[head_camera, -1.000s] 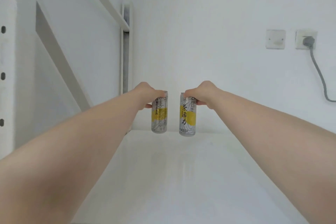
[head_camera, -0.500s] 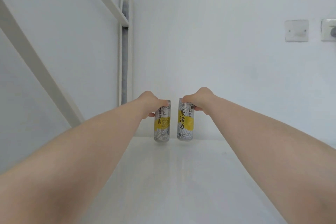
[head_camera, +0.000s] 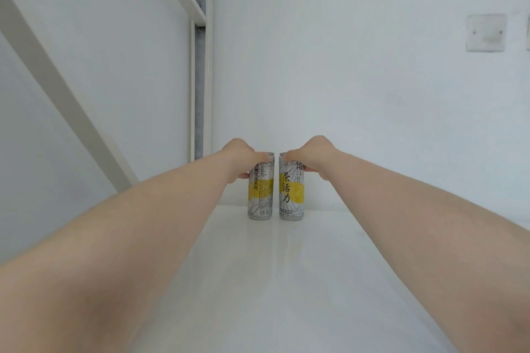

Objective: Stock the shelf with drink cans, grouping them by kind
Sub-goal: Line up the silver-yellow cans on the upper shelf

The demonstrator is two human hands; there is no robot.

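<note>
The left grip (head_camera: 239,156) holds the left can (head_camera: 260,195) near its top, and the right grip (head_camera: 314,153) holds the right can (head_camera: 291,195) likewise. Both silver-and-yellow cans stand upright at the back of the white shelf (head_camera: 272,281), just beside each other with a narrow gap between. A switch plate (head_camera: 486,33) sits on the wall to the right

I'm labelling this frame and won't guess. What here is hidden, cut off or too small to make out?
Head view:
1. Fingers of the left hand and right hand: mostly hidden behind the hands' backs and the left can and right can they grip.
2. Small print on the left can: too small to read.
3. Wall plate at the right edge: cut off by the frame.
</note>
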